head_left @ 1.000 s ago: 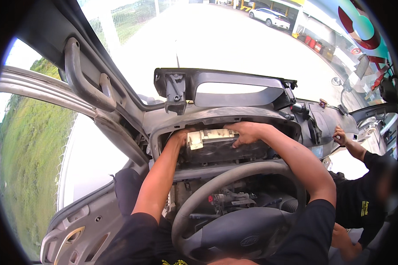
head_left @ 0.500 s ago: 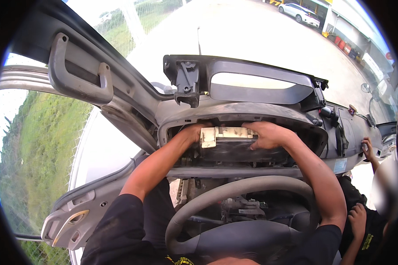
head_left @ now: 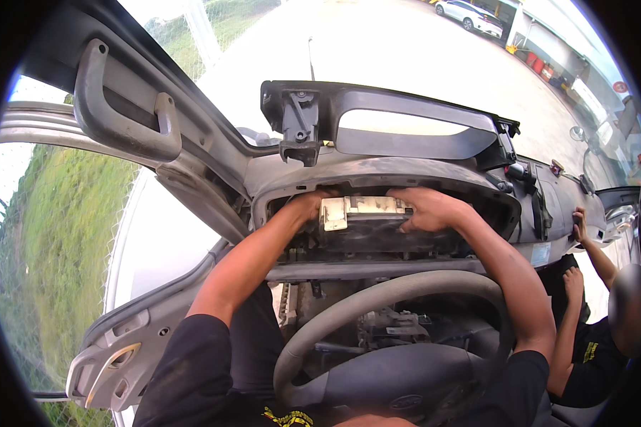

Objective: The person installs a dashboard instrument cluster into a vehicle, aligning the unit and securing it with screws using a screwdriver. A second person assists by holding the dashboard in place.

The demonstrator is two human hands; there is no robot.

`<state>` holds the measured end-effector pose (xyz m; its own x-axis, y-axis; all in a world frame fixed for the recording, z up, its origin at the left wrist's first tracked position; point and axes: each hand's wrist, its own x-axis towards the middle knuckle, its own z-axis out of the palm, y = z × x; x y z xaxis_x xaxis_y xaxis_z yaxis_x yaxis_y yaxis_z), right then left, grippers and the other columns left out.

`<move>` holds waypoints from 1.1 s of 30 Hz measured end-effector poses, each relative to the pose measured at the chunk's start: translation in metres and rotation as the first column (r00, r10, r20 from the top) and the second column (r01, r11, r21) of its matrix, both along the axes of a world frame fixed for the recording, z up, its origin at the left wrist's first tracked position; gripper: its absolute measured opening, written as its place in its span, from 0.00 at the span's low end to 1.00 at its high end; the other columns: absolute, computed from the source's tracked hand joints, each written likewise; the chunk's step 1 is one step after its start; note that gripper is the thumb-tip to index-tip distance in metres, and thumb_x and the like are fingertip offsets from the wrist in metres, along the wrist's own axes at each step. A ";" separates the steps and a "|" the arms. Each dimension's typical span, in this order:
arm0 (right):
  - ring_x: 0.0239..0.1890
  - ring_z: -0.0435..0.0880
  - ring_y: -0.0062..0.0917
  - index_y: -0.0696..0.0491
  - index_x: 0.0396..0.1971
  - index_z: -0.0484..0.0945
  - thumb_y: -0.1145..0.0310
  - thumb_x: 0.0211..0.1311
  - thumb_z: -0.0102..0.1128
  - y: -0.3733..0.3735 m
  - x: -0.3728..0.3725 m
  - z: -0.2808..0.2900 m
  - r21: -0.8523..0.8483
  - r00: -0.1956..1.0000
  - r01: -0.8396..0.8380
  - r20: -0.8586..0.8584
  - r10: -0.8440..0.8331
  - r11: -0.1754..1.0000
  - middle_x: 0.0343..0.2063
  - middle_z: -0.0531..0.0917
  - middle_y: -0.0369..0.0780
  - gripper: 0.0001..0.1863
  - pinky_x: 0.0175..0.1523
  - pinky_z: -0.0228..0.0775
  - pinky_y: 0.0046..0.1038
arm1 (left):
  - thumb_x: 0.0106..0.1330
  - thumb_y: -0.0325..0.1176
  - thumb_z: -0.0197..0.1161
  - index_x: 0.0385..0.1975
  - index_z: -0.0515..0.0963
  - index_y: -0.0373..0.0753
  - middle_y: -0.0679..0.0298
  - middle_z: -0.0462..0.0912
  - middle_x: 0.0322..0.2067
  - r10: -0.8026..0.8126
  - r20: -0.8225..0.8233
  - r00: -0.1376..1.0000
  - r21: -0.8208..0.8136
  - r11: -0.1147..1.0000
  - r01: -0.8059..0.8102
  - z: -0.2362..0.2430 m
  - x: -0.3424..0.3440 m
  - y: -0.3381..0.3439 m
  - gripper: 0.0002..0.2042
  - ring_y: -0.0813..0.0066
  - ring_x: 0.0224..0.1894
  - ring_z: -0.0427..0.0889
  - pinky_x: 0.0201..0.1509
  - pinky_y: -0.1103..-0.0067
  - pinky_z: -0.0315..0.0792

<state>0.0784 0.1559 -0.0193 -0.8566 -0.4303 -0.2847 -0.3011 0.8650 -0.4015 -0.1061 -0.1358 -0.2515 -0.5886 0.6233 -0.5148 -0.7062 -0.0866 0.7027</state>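
An instrument cluster (head_left: pixel 367 206) with a dirty cream-white housing and a dark front sits tilted in the dashboard opening (head_left: pixel 514 213), behind the steering wheel (head_left: pixel 384 285). At its left end, my left hand (head_left: pixel 312 205) is closed against the housing, its fingertips hidden behind it. My right hand (head_left: pixel 438 211) grips the right part, fingers over the top edge and thumb down on the dark front. What lies behind the cluster is hidden from view.
A black trim bezel (head_left: pixel 417 146) rests on top of the dashboard, beyond the opening. To the left are a grab handle (head_left: pixel 124 117) and the open door (head_left: pixel 132 341). At the right, a co-worker (head_left: pixel 598 349) in dark clothes has one hand on the dashboard's far end.
The view has shifted slightly. My hands keep their hold on the cluster, which has hardly moved. The co-worker has leaned and shows more of the body at right.
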 end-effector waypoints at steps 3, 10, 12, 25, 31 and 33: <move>0.70 0.73 0.49 0.57 0.74 0.65 0.61 0.53 0.78 0.004 0.000 0.000 0.011 0.999 0.012 0.034 -0.012 1.000 0.66 0.75 0.56 0.49 0.74 0.65 0.40 | 0.74 0.27 0.62 0.47 0.82 0.32 0.54 0.90 0.41 -0.049 0.003 0.999 0.056 0.997 0.049 0.013 0.015 0.006 0.08 0.67 0.36 0.91 0.43 0.66 0.89; 0.72 0.71 0.46 0.59 0.75 0.63 0.62 0.54 0.78 0.002 -0.002 -0.001 -0.009 1.000 -0.028 0.011 0.028 1.000 0.69 0.73 0.55 0.49 0.75 0.65 0.39 | 0.74 0.27 0.62 0.49 0.81 0.29 0.54 0.90 0.40 0.007 -0.030 1.000 -0.133 0.991 -0.011 0.035 0.014 -0.010 0.10 0.66 0.36 0.92 0.42 0.65 0.89; 0.73 0.70 0.45 0.59 0.75 0.63 0.63 0.55 0.77 0.000 -0.001 0.003 0.013 0.999 -0.014 0.050 0.013 1.000 0.70 0.73 0.54 0.49 0.76 0.64 0.38 | 0.74 0.27 0.61 0.50 0.81 0.29 0.53 0.90 0.39 0.030 0.009 1.000 -0.142 0.989 -0.029 0.037 0.015 -0.013 0.10 0.66 0.35 0.91 0.42 0.65 0.89; 0.72 0.72 0.45 0.59 0.75 0.63 0.61 0.56 0.77 0.002 -0.008 -0.004 0.042 0.997 -0.072 0.009 0.071 0.997 0.69 0.74 0.53 0.49 0.76 0.65 0.38 | 0.77 0.30 0.59 0.54 0.79 0.30 0.54 0.90 0.40 0.010 0.113 0.993 0.010 1.000 -0.011 0.019 0.006 -0.027 0.12 0.65 0.36 0.91 0.40 0.64 0.90; 0.71 0.72 0.47 0.58 0.75 0.63 0.59 0.56 0.77 -0.001 -0.005 0.001 0.026 0.998 -0.041 0.056 0.040 0.999 0.68 0.74 0.55 0.49 0.75 0.65 0.39 | 0.82 0.32 0.50 0.56 0.77 0.29 0.54 0.88 0.42 -0.179 0.081 0.980 0.386 0.913 0.135 0.002 0.010 -0.028 0.14 0.67 0.38 0.90 0.43 0.68 0.89; 0.71 0.72 0.47 0.58 0.75 0.63 0.59 0.56 0.77 0.010 -0.003 -0.002 0.042 0.998 -0.016 0.060 0.014 0.999 0.68 0.74 0.55 0.49 0.75 0.65 0.39 | 0.81 0.29 0.50 0.57 0.76 0.27 0.55 0.88 0.40 -0.040 0.129 0.991 0.199 0.980 0.013 0.006 0.016 0.002 0.14 0.69 0.34 0.89 0.38 0.69 0.89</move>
<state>0.0758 0.1655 -0.0211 -0.8311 -0.4292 -0.3537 -0.2906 0.8774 -0.3818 -0.0900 -0.1342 -0.2460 -0.5060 0.7348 -0.4517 -0.7951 -0.1943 0.5746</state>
